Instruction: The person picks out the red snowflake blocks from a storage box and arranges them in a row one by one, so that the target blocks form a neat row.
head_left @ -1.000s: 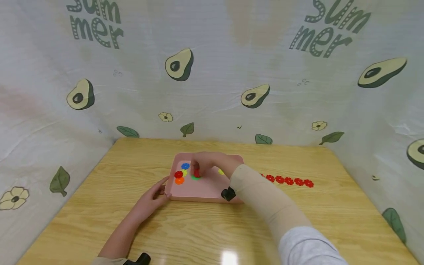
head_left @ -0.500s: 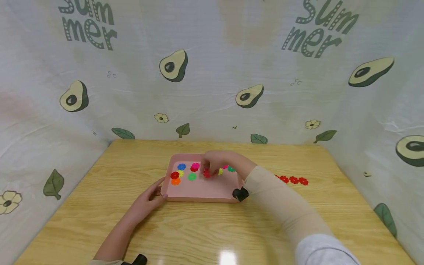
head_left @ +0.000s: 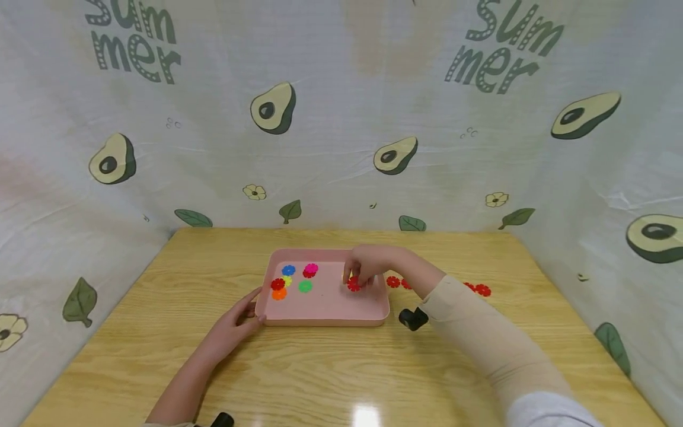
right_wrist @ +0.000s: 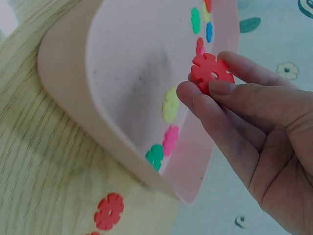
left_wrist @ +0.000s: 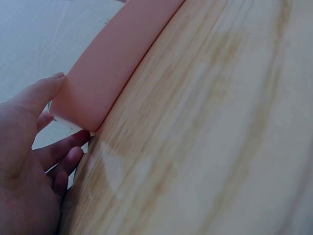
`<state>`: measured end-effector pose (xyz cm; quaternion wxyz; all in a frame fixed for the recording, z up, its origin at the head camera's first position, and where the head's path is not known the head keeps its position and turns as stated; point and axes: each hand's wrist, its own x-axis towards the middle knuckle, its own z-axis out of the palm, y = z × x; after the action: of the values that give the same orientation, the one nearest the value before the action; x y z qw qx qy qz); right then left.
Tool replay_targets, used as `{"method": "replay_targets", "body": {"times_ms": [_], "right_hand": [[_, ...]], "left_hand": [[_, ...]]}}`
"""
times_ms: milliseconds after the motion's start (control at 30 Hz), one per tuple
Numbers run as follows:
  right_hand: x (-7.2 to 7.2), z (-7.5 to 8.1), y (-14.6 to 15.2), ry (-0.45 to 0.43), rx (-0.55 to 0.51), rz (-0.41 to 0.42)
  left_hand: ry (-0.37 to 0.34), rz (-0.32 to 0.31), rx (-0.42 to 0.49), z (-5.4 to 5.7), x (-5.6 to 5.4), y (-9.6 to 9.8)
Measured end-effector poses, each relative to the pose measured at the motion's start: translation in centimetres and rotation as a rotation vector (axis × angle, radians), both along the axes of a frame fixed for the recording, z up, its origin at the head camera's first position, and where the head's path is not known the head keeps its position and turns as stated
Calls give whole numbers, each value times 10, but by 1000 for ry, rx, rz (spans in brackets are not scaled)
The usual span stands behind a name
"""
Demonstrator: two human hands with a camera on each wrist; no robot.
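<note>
My right hand (head_left: 369, 261) pinches a red flower-shaped plastic disc (right_wrist: 208, 71) between thumb and fingers, over the right part of the pink tray (head_left: 328, 314). My left hand (head_left: 232, 335) grips the tray's near left corner, thumb at the rim and fingers round the side. On the tray's left side lie a blue disc (head_left: 289, 270), a green disc (head_left: 305, 287), an orange disc (head_left: 279, 294), and red, yellow and pink ones. The right wrist view shows a yellow disc (right_wrist: 170, 104), a pink disc (right_wrist: 170, 140) and a dark green disc (right_wrist: 155, 156) below my fingers.
A row of red discs (head_left: 393, 281) lies on the wooden table (head_left: 320, 373) right of the tray, partly hidden by my right forearm. Printed cloth (head_left: 331, 118) hangs behind the table and along both sides.
My right hand has moved rightward from the tray's left half, carrying the red disc and uncovering the green and pink discs. My left hand stays at the tray corner.
</note>
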<state>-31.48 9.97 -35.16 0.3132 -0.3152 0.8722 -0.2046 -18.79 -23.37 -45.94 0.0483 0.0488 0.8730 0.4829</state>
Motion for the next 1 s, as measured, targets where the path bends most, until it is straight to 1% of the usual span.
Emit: {"method": "replay_targets", "body": {"times_ms": [100,333,433,600,700,1000], "right_hand": [[4,1,13,22,-29,-8],[8,8,47,-4,-106,-52],[9,11,62,10,-118,-61],[12,14,88,66,-99,-90],[15,14,103,83,-100,-102],[18,10,149,85,-172,-152]], "left_hand": [[-4,2,-3,0,1,0],[-11,9,0,-1,0,-1],[-7,9,2,-2,-1,-1],[-4,2,6,-3,-1,0],[-4,1,1,-2,-2,0],[3,-9,-12,-1,-1,-1]]}}
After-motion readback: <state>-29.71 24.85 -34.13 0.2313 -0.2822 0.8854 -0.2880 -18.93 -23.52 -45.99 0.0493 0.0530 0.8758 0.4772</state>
